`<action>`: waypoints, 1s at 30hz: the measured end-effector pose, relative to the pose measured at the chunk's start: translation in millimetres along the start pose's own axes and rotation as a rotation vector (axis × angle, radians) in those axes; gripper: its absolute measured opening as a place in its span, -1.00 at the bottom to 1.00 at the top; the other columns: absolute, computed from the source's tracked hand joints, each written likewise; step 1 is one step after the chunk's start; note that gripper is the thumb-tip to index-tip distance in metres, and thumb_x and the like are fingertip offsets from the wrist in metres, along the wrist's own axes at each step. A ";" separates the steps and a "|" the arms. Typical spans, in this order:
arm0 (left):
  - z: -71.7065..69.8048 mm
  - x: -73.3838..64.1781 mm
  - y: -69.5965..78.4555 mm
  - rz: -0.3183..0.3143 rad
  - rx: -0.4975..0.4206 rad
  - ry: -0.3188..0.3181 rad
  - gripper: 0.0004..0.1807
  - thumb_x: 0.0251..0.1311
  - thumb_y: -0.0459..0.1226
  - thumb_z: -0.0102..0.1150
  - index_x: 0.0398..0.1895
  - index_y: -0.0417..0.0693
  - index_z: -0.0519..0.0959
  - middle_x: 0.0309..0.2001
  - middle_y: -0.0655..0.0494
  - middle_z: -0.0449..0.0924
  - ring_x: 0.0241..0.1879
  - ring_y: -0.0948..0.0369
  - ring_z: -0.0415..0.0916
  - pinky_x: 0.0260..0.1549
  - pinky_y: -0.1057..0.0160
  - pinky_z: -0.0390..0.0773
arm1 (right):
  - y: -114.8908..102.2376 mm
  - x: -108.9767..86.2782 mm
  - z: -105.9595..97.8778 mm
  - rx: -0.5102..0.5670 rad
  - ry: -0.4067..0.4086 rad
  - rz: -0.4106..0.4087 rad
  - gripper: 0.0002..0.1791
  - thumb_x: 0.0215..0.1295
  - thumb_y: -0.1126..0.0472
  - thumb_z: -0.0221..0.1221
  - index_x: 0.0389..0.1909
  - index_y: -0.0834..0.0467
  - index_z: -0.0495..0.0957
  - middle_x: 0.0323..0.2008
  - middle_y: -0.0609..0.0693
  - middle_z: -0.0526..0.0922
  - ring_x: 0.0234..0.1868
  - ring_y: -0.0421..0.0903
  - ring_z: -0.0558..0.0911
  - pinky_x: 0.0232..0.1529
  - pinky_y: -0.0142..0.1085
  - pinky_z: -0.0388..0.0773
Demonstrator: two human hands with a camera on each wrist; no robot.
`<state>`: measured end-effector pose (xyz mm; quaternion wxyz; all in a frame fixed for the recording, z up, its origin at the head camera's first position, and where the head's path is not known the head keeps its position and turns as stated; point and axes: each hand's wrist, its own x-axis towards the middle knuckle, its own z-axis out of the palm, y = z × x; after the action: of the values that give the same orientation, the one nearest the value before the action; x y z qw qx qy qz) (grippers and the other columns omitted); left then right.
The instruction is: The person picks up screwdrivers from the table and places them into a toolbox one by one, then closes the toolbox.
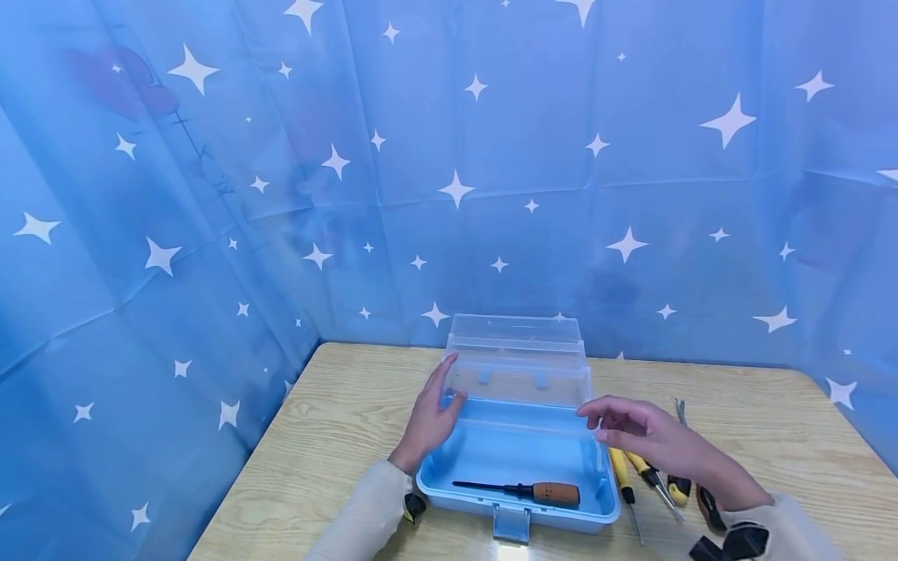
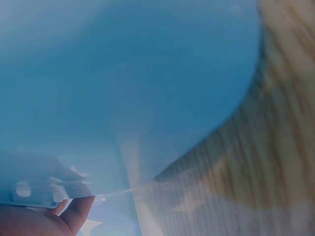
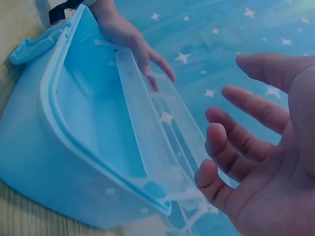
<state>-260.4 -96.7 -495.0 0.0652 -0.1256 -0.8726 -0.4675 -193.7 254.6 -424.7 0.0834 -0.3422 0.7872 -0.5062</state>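
Note:
A light-blue toolbox point(image 1: 449, 499) stands on the table with its clear lid point(image 1: 515, 354) raised at the back. Inside, near the front wall, lies a screwdriver point(image 1: 556, 493) with a brown handle and dark shaft. My left hand point(image 1: 429, 417) is at the box's back left corner, thumb and fingers spread at the left edge of the lid. In the right wrist view its fingers point(image 3: 160, 64) extend along the clear plastic. My right hand point(image 1: 641, 428) hovers over the back right corner of the box. Its fingers point(image 3: 256, 105) are loosely bent, with nothing between them.
To the right of the box lie several tools, among them a yellow-handled screwdriver point(image 1: 620, 471) and another yellow-handled tool point(image 1: 638, 462). The box's blue latch point(image 1: 511, 523) hangs down at the front. A blue star-patterned curtain point(image 1: 519, 156) hangs behind the wooden table point(image 1: 337, 413).

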 end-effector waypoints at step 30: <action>-0.3 1.5 -1.1 0.009 -0.011 -0.006 -0.30 0.44 -0.13 0.03 0.53 0.56 0.02 0.55 0.24 0.05 0.51 0.06 0.07 0.39 -0.18 0.21 | 35.2 -41.9 -37.0 -0.003 0.162 0.254 -0.59 0.57 0.25 -0.09 0.32 0.33 0.33 0.01 -0.28 0.60 -0.05 -0.29 0.61 -0.16 -0.35 0.65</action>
<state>-262.1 -97.2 -495.4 0.0641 -0.1313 -0.8695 -0.4718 -195.9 317.0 -446.3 0.0826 -0.1982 0.8291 -0.5163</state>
